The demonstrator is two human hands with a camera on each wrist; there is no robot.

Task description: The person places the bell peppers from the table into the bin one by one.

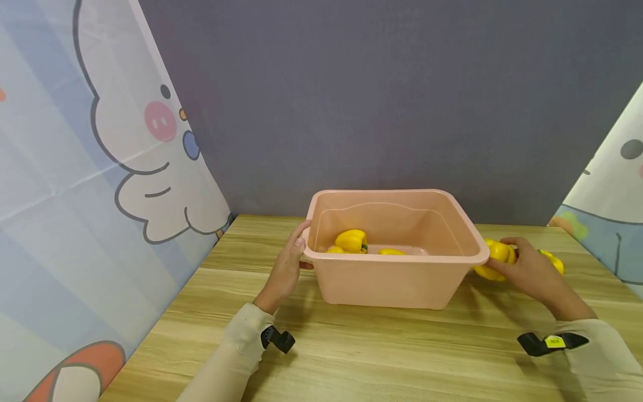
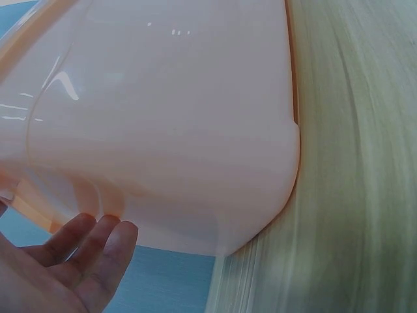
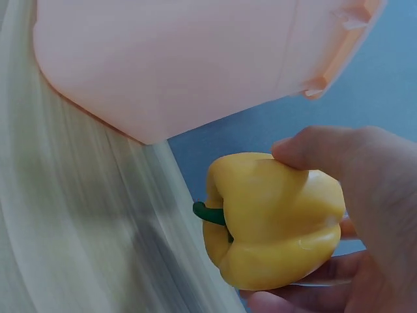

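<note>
A pink plastic tub (image 1: 387, 282) stands on the wooden table. My left hand (image 1: 286, 268) holds its left rim, thumb at the top edge; the left wrist view shows the fingers (image 2: 114, 254) against the outer wall below. To the right of the tub, my right hand (image 1: 534, 273) grips a yellow bell pepper (image 3: 280, 222) with a green stem, its thumb on one side and fingers on the other. Inside the tub lie a yellow bell pepper (image 1: 350, 240) at the left and parts of two more yellow ones, mostly hidden by the front wall.
Another yellow bell pepper (image 1: 556, 262) lies on the table beyond the right hand, partly covered by it. A grey wall (image 1: 392, 100) rises behind the tub. Cartoon-printed cloths hang at the left (image 1: 65, 195) and right (image 1: 618, 201) sides of the table (image 1: 361, 357).
</note>
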